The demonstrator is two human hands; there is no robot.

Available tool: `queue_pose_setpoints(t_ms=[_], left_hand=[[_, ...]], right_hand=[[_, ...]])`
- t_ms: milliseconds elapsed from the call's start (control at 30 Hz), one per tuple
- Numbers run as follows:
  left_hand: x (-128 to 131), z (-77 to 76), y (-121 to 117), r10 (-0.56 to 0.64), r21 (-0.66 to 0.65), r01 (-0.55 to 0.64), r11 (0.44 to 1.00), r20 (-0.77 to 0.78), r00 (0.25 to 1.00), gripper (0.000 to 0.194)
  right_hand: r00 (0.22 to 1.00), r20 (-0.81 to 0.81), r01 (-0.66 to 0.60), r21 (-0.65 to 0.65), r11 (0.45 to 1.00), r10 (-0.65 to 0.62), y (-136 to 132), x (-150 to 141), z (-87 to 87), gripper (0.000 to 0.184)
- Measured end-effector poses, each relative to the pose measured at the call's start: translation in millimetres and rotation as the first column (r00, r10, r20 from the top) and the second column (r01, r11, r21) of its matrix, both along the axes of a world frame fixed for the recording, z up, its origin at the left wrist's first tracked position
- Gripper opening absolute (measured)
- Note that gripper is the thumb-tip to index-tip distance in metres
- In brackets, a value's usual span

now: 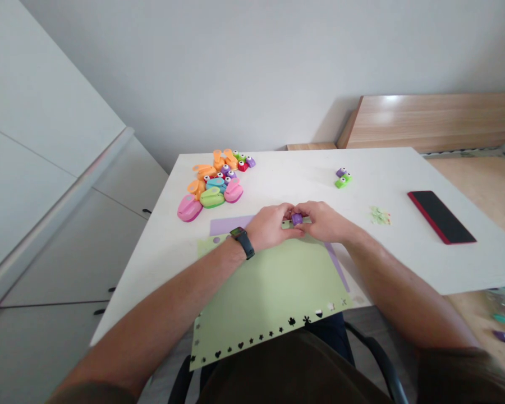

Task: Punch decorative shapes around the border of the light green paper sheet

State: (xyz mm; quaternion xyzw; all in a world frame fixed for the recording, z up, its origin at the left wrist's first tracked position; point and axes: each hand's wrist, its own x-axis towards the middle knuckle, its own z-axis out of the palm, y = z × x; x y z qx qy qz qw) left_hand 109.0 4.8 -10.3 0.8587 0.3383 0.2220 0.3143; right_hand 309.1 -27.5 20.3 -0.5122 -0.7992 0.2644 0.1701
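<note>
So I'm standing here watching, and the right hand [322, 221] is pinching a little purple punch [297, 219] at the far edge of the green sheet [278, 280]. The left hand [269, 225] is bunching its fingers in against the punch's other side, though I can't tell if it's pinching punch, paper or both. Looks to me like the lining-up or pressing step. Imo this move is calling for the paper sitting properly in the slot, the sheet staying flat, and a straight, even press.

The near edge is already showing a row of cut-outs, hearts, stars and leaves, and it's hanging over the front of the bench [278, 179]. A lilac sheet [231, 225] is peeking out from underneath. Further out, a crowd of colourful punches [212, 196] is sitting over on the left, a few small punches [343, 178] are sitting off to the right, and some paper bits [380, 215] are lying nearer, with a black-and-red flat thing [441, 217] beyond them.
</note>
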Motion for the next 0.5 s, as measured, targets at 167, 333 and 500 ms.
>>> queue_pose_setpoints(t_ms=[167, 333, 500], left_hand=[[0.3, -1.0, -0.8, -0.045, 0.024, 0.045, 0.999, -0.009, 0.999, 0.045], [0.9, 0.3, -1.4, -0.055, 0.048, 0.056, 0.997, -0.018, 0.998, 0.039], [0.5, 1.3, -0.2, -0.067, 0.045, 0.068, 0.997, -0.028, 0.997, 0.038]], right_hand=[[1.0, 0.016, -0.02, 0.029, 0.999, 0.02, 1.1, 1.2, -3.7, 0.016], [1.0, 0.009, -0.018, 0.031, 0.999, 0.018, 2.1, 1.8, -7.8, 0.017], [1.0, -0.006, -0.008, 0.023, 1.0, 0.008, 1.6, 1.6, -7.9, 0.016]])
